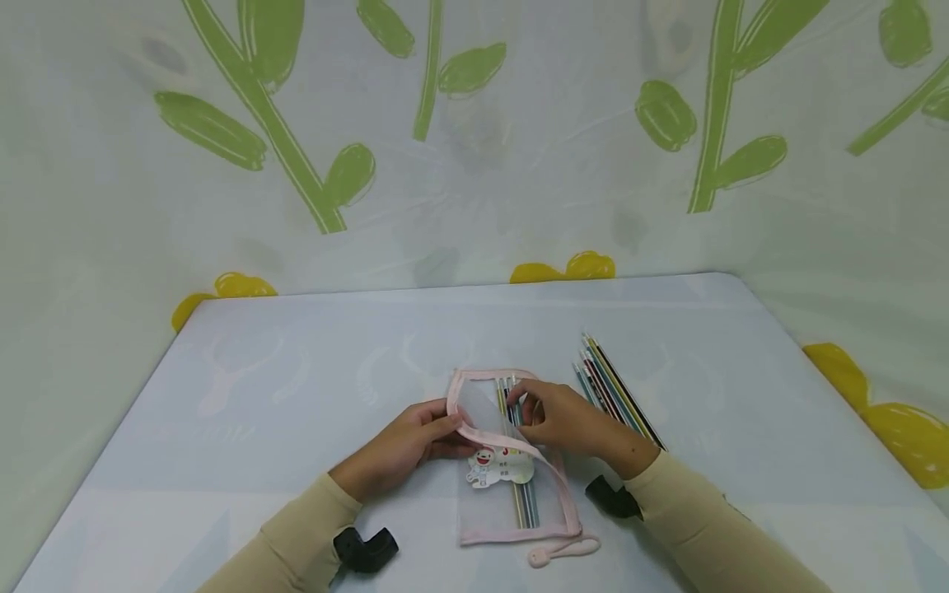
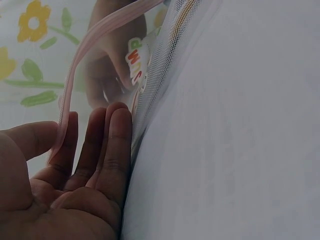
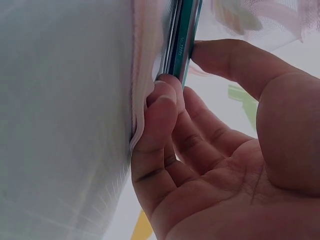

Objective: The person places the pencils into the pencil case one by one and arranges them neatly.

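Note:
A see-through mesh pencil case (image 1: 511, 536) with pink edging lies on the table, its upper side lifted into an opening. My left hand (image 1: 408, 445) pinches the pink edging (image 2: 63, 95) between thumb and forefinger; its other fingers lie behind the clear side. Several pencils (image 1: 525, 504) are inside the case, under a cartoon label (image 1: 500, 467). At the opening my right hand (image 1: 567, 420) holds a bunch of pencils, with its thumb against a teal pencil (image 3: 185, 47) in the right wrist view. The case's edge hides part of the bunch.
More loose pencils (image 1: 611, 383) lie fanned on the white table (image 1: 296, 379) behind my right forearm. A pink strap (image 1: 567, 549) hangs from the case's near right corner. Behind the table hangs a pale backdrop (image 1: 519, 189) with green leaves.

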A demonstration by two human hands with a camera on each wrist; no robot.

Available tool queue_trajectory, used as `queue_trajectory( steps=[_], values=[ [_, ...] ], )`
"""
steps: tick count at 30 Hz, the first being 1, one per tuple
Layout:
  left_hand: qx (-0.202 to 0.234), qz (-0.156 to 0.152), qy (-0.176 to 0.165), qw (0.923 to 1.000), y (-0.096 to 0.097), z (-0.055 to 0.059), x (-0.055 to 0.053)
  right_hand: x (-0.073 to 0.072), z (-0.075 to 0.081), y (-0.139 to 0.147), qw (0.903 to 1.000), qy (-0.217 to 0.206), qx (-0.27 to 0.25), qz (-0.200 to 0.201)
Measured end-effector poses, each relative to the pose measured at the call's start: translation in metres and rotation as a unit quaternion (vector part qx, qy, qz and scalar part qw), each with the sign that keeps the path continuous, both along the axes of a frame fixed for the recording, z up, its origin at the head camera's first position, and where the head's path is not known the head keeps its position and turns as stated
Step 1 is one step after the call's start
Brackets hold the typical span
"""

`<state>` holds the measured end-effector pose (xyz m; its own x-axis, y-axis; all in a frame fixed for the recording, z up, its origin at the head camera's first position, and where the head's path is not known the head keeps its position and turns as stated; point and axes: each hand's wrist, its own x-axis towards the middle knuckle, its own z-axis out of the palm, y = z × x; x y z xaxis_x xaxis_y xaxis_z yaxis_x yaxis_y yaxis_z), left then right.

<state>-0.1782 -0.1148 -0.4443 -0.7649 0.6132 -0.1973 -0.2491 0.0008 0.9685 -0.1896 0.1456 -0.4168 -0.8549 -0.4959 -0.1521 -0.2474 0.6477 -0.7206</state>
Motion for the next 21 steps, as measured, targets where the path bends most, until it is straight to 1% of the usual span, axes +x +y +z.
queue_trajectory(
  steps=[4, 9, 13, 19, 21],
  values=[
    [0.001, -0.001, -0.002, 1.0, -0.0002, -0.0001, 0.0001, 0.0004, -0.0005, 0.0, 1.0, -0.001, 0.003, 0.002],
    [0.001, -0.005, 0.003, 1.0, -0.0015, 0.001, -0.0006, -0.0002, 0.0, 0.0, 0.9999, 0.015, 0.005, 0.007],
    [0.0, -0.005, 0.0, 1.0, -0.0025, 0.0003, -0.0004, -0.0002, 0.0, -0.0006, 0.9997, 0.02, 0.006, 0.015],
    [0.001, 0.001, -0.007, 1.0, -0.0021, -0.0014, -0.0003, 0.001, 0.0025, 0.0, 0.9998, 0.019, 0.005, 0.0],
    [0.002, -0.002, -0.004, 1.0, -0.0018, -0.0017, -0.0004, 0.0015, 0.0036, 0.0009, 0.9997, 0.025, 0.005, -0.005]
  ],
)
